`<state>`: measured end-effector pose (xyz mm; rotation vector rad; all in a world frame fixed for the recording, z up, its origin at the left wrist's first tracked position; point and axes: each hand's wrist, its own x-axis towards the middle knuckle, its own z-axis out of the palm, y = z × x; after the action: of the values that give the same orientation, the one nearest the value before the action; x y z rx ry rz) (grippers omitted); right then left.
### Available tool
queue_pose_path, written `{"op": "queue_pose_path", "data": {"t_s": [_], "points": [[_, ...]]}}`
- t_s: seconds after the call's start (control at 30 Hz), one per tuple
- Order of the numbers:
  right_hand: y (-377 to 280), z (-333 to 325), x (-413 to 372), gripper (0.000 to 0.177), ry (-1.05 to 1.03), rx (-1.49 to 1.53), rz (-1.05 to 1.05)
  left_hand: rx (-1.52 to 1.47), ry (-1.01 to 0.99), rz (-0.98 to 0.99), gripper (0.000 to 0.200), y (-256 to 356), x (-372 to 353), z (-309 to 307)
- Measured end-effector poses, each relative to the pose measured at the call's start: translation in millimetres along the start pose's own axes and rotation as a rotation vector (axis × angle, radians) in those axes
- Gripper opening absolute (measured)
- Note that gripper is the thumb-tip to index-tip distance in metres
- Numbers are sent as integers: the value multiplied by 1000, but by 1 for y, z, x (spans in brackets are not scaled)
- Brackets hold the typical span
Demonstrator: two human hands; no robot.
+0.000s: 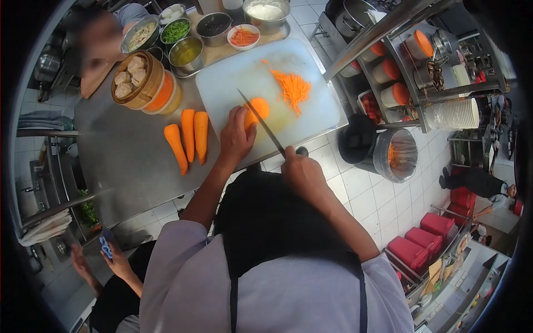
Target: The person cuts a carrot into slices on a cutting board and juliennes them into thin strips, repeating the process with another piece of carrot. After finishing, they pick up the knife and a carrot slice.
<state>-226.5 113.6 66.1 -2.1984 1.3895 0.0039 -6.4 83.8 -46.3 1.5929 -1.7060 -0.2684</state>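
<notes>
A white cutting board lies on the steel table before me. My left hand has its fingers bent against a cut piece of carrot, holding it down on the board. In my right hand is the handle of a knife. Its long, narrow blade crosses over the carrot piece close to my left fingers, tip pointing away to the upper left. A pile of shredded carrot sits toward the board's right side. Left of the board lie three whole peeled carrots, side by side.
Behind the board stand bowls, among them chopped greens and carrot shreds. A bamboo steamer with dumplings is at the left. A lined bin and shelving stand right. Other people are at the left and far right.
</notes>
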Motion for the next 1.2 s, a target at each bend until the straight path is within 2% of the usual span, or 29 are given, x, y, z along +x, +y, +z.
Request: {"op": "queue_pose_path", "data": {"t_s": [0.33, 0.63, 0.73, 0.93, 1.03, 1.2], "points": [[-1, 8, -4, 19, 89, -12, -26, 15, -10, -14, 54, 1, 0, 0], [-8, 8, -5, 19, 65, -53, -8, 8, 6, 29, 52, -4, 0, 3], [-6, 14, 1, 19, 3, -153, -21, -4, 24, 42, 53, -5, -1, 6], [-9, 11, 22, 13, -14, -85, -48, -8, 26, 59, 55, -9, -1, 8], [-5, 18, 33, 19, -42, -94, -40, -17, 12, 52, 56, -10, -2, 8], [2, 36, 57, 12, -36, -36, -31, -15, 10, 65, 56, -10, 2, 7]]}}
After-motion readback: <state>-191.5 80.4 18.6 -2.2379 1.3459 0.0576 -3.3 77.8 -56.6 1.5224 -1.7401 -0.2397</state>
